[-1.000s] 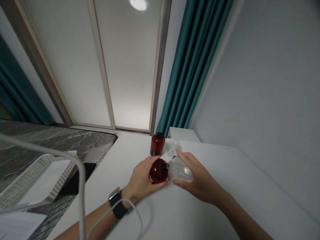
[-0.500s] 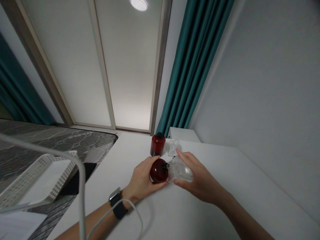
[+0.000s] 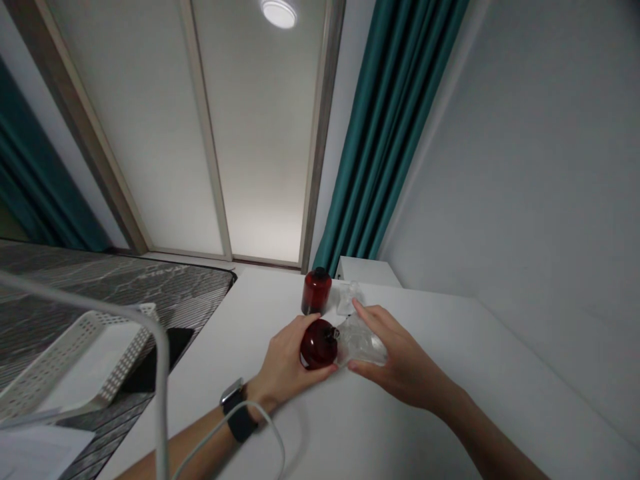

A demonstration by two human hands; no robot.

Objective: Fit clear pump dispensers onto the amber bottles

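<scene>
My left hand (image 3: 293, 357) is wrapped round a dark red-brown bottle (image 3: 316, 347) on the white table (image 3: 270, 293). The bottle's dark neck or cap (image 3: 333, 334) faces up and to the right. Against its right side lies a crumpled clear plastic bag (image 3: 361, 340), which my right hand (image 3: 387, 350) holds between thumb and fingers. Just beyond them stands a second red-brown bottle (image 3: 317, 291) with a black top. Beside that one sits another small piece of clear plastic (image 3: 349, 295).
A white perforated basket (image 3: 107, 380) and white paper (image 3: 43, 450) are at the lower left. A pale tube (image 3: 163, 387) and a thin cable (image 3: 200, 443) cross the near left. Past the table's far edge are a white cabinet (image 3: 370, 270) and a green curtain (image 3: 385, 133).
</scene>
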